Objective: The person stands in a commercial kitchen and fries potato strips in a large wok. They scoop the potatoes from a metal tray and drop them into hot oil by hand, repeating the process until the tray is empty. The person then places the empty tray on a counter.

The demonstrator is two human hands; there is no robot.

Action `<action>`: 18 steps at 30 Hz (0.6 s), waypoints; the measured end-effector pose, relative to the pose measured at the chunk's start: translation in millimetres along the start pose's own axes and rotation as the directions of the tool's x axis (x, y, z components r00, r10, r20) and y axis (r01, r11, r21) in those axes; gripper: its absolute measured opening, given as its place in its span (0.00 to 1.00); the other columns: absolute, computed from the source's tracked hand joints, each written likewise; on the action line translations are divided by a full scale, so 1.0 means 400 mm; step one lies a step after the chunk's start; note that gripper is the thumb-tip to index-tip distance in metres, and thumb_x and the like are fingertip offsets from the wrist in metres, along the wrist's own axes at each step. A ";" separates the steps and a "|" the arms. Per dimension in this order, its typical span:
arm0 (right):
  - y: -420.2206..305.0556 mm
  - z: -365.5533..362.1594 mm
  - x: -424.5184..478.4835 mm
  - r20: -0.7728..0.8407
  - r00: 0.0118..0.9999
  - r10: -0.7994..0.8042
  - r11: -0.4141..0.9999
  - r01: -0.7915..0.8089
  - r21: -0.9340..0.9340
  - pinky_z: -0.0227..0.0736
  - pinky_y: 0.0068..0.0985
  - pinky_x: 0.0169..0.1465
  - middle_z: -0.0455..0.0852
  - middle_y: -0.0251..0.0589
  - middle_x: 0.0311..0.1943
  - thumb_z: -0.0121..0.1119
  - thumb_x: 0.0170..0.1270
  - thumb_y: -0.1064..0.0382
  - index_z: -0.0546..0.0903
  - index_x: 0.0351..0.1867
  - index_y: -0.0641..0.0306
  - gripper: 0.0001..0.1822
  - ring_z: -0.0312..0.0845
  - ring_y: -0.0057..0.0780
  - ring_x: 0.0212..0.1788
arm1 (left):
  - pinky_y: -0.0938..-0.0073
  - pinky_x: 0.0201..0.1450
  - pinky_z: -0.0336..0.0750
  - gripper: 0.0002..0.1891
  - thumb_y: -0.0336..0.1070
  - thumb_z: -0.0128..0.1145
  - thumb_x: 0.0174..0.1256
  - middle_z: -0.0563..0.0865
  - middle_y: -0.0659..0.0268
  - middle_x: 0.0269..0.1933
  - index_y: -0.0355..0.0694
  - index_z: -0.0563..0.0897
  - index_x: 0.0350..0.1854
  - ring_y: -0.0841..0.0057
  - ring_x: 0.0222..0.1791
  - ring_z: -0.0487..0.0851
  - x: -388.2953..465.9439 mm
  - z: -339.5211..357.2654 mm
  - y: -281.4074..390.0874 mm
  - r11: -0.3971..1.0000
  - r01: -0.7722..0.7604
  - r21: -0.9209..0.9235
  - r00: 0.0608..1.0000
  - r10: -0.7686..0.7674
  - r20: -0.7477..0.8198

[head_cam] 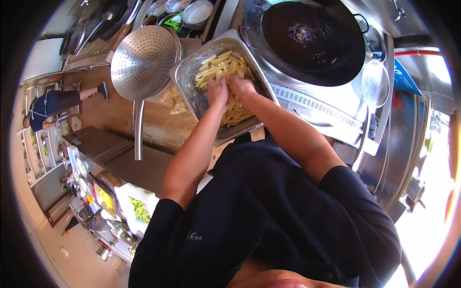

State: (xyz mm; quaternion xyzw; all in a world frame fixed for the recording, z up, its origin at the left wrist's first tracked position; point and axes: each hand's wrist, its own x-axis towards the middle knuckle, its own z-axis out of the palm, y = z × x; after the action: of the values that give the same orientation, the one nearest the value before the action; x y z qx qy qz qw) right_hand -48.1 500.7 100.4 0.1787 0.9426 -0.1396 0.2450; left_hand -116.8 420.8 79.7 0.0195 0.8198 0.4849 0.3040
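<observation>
Pale yellow potato strips (234,68) lie heaped in a rectangular metal pan (184,70) with white powder on its walls. My left hand (218,94) and my right hand (242,87) are side by side inside the pan, pushed into the strips. Fingertips of both are hidden among the strips, so their grip is not clear. A perforated metal strainer (142,61) with a long handle is just left of the pan. Dark liquid with a patch of bubbles fills a large black wok (311,36) at the pan's upper right.
A stainless stove top (288,77) surrounds the wok, with a round mesh skimmer (375,83) on its right. Seasoning containers (197,12) stand beyond the pan. A person (47,108) in dark clothes is far left. Trays of yellow pieces (106,199) and green leaves (139,210) are lower left.
</observation>
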 end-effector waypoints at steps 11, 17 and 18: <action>-0.091 -0.051 -0.084 -0.106 0.890 0.444 0.279 -0.025 0.960 0.71 0.39 0.55 0.80 0.68 0.46 0.53 0.63 0.44 0.73 0.56 0.72 0.32 0.76 0.59 0.51 | 0.72 0.54 0.74 0.20 0.49 0.45 0.74 0.81 0.63 0.51 0.40 0.74 0.56 0.74 0.51 0.79 -0.073 -0.076 0.051 0.747 0.188 -0.637 0.965 -0.019 0.262; -0.106 -0.066 -0.096 -0.366 0.803 0.470 0.478 0.116 0.871 0.76 0.35 0.46 0.84 0.63 0.36 0.60 0.59 0.47 0.78 0.51 0.72 0.29 0.82 0.54 0.43 | 0.70 0.53 0.75 0.21 0.50 0.49 0.71 0.81 0.61 0.51 0.38 0.75 0.56 0.73 0.50 0.80 -0.051 -0.105 0.035 0.698 0.410 -0.587 0.896 -0.189 0.402; -0.102 -0.081 -0.103 -0.350 0.822 0.449 0.451 0.129 0.883 0.77 0.36 0.45 0.84 0.62 0.35 0.60 0.58 0.48 0.78 0.50 0.73 0.28 0.82 0.53 0.41 | 0.71 0.56 0.75 0.22 0.52 0.49 0.71 0.82 0.62 0.53 0.39 0.75 0.56 0.72 0.52 0.80 -0.085 -0.117 0.054 0.726 0.402 -0.558 0.903 -0.213 0.373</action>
State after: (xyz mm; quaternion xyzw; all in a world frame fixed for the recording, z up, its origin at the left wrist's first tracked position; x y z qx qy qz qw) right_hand -44.5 464.6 155.8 0.4028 0.7371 -0.5226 -0.1460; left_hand -119.0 384.6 129.6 -0.1504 0.5522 0.6621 0.4839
